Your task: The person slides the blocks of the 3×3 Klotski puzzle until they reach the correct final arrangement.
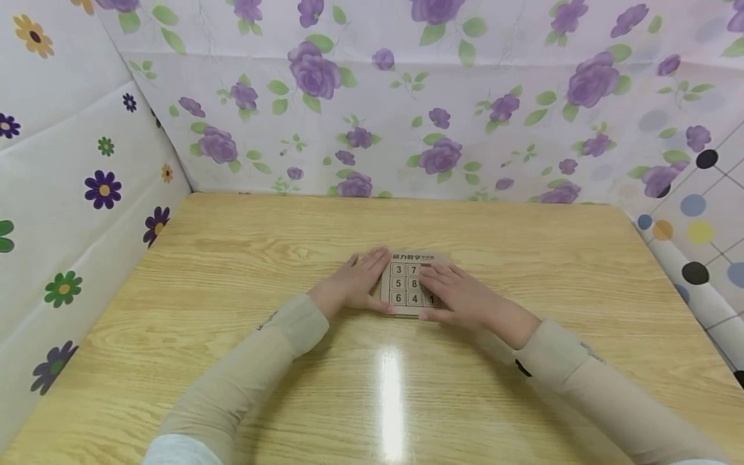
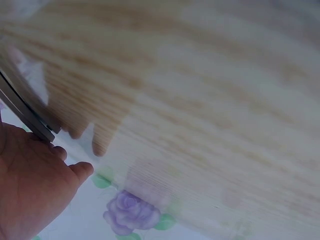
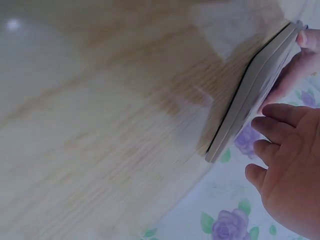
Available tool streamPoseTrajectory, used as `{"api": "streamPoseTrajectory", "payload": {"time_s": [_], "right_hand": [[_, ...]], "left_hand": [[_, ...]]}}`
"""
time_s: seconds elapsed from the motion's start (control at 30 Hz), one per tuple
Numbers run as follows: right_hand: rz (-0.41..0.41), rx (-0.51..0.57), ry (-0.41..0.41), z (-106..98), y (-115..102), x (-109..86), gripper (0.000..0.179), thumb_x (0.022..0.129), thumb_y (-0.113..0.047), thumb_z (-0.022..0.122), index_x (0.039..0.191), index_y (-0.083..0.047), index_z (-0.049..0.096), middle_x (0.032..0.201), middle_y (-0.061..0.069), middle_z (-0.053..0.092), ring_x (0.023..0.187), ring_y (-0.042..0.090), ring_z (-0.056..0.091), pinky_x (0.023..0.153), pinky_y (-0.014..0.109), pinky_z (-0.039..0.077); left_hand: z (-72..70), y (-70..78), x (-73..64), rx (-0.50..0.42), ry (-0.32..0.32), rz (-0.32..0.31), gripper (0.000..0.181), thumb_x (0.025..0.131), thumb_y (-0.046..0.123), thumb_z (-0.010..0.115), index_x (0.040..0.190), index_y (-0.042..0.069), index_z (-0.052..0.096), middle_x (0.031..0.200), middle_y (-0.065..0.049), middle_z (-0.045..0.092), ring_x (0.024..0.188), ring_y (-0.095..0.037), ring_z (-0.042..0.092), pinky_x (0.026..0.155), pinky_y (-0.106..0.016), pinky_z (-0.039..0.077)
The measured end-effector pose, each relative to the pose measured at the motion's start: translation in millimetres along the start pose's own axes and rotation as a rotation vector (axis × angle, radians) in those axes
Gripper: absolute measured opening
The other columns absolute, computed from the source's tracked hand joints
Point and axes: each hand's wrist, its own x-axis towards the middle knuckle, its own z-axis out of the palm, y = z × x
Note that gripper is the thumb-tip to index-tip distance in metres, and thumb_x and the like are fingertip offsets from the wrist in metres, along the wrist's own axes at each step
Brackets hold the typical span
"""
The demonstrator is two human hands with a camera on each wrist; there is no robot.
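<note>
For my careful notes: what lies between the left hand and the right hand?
In the head view, the numbered board lies between the left hand and the right hand, which partly covers it.

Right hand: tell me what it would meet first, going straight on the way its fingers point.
Probably the left hand: the right hand points across the puzzle toward it. Depth is unclear, so the right hand may catch on the puzzle beneath it first.
</note>
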Motion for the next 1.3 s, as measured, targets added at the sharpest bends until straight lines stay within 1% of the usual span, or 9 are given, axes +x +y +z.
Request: {"api": "streamPoseTrajectory", "payload": {"time_s": [0.17,0.3,0.53,0.67,0.83,1.0,1.07,1.2,1.3], "right_hand": [[0.010,-0.020,-0.018,-3,-4,-14.4,0.074,0.092,-0.050,0.052,0.141,0.004,0.040,0.149,0.020,0.037,0.141,0.039,0.025,0.116,0.055,0.018],[0.022,-0.026,-0.029,-2,-3,-18.5,0.074,0.093,-0.051,0.051,0.140,0.005,0.042,0.148,0.022,0.037,0.141,0.039,0.025,0.116,0.056,0.018],[0.029,-0.059,0.005,2,6,-8.1,0.075,0.092,-0.052,0.051,0.140,0.005,0.042,0.147,0.021,0.038,0.141,0.039,0.026,0.117,0.055,0.016],[0.049,-0.049,-0.001,0,9,-3.5,0.076,0.092,-0.053,0.052,0.140,0.004,0.041,0.149,0.020,0.037,0.142,0.037,0.025,0.118,0.054,0.015],[0.059,-0.051,-0.003,-2,9,-3.0,0.077,0.092,-0.054,0.051,0.142,0.004,0.040,0.150,0.020,0.035,0.143,0.037,0.023,0.118,0.054,0.015],[0.004,-0.079,0.008,-2,3,-12.5,0.075,0.092,-0.053,0.051,0.141,0.002,0.041,0.149,0.021,0.036,0.140,0.038,0.028,0.116,0.055,0.019],[-0.011,-0.068,-0.003,-3,-2,-18.8,0.075,0.092,-0.052,0.052,0.142,0.002,0.040,0.149,0.020,0.036,0.140,0.038,0.028,0.116,0.055,0.019],[-0.016,-0.030,-0.037,-3,-13,-31.1,0.076,0.092,-0.052,0.052,0.143,0.002,0.038,0.150,0.019,0.035,0.141,0.038,0.026,0.117,0.054,0.017],[-0.019,-0.021,-0.052,-1,-18,-36.2,0.075,0.092,-0.052,0.051,0.142,0.003,0.040,0.149,0.018,0.037,0.141,0.037,0.027,0.117,0.054,0.018]], "left_hand": [[-0.2,0.6,0.2,-0.002,0.000,0.001,0.117,0.077,0.068,0.061,0.153,0.009,-0.005,0.160,-0.007,-0.009,0.148,-0.021,-0.005,0.120,-0.047,0.001],[-0.4,1.7,0.1,-0.004,-0.006,-0.001,0.117,0.077,0.068,0.061,0.153,0.009,-0.005,0.160,-0.008,-0.009,0.147,-0.021,-0.005,0.120,-0.047,0.001],[-0.3,0.3,-0.8,-0.011,-0.004,0.006,0.117,0.077,0.067,0.062,0.153,0.008,-0.005,0.160,-0.008,-0.009,0.148,-0.022,-0.005,0.120,-0.047,0.001],[-0.1,0.2,-0.7,-0.008,-0.004,0.003,0.117,0.077,0.068,0.061,0.153,0.008,-0.005,0.160,-0.008,-0.008,0.148,-0.021,-0.005,0.120,-0.047,0.002],[-0.6,1.0,-0.2,0.002,0.005,0.003,0.117,0.077,0.069,0.060,0.153,0.008,-0.004,0.160,-0.009,-0.008,0.148,-0.022,-0.004,0.120,-0.047,0.003],[-0.6,1.9,0.9,0.000,0.007,0.001,0.117,0.077,0.069,0.060,0.153,0.008,-0.004,0.160,-0.008,-0.008,0.148,-0.022,-0.004,0.120,-0.047,0.003],[-0.2,1.7,1.2,-0.005,0.006,0.001,0.117,0.077,0.069,0.061,0.153,0.008,-0.004,0.160,-0.008,-0.008,0.148,-0.021,-0.004,0.120,-0.047,0.003],[0.7,0.6,1.3,-0.008,0.008,0.004,0.118,0.076,0.068,0.062,0.153,0.008,-0.004,0.160,-0.008,-0.008,0.148,-0.021,-0.005,0.120,-0.048,0.003],[1.1,-0.5,1.2,-0.002,0.014,0.008,0.118,0.076,0.068,0.062,0.153,0.008,-0.004,0.160,-0.008,-0.007,0.148,-0.022,-0.004,0.120,-0.048,0.003]]}}
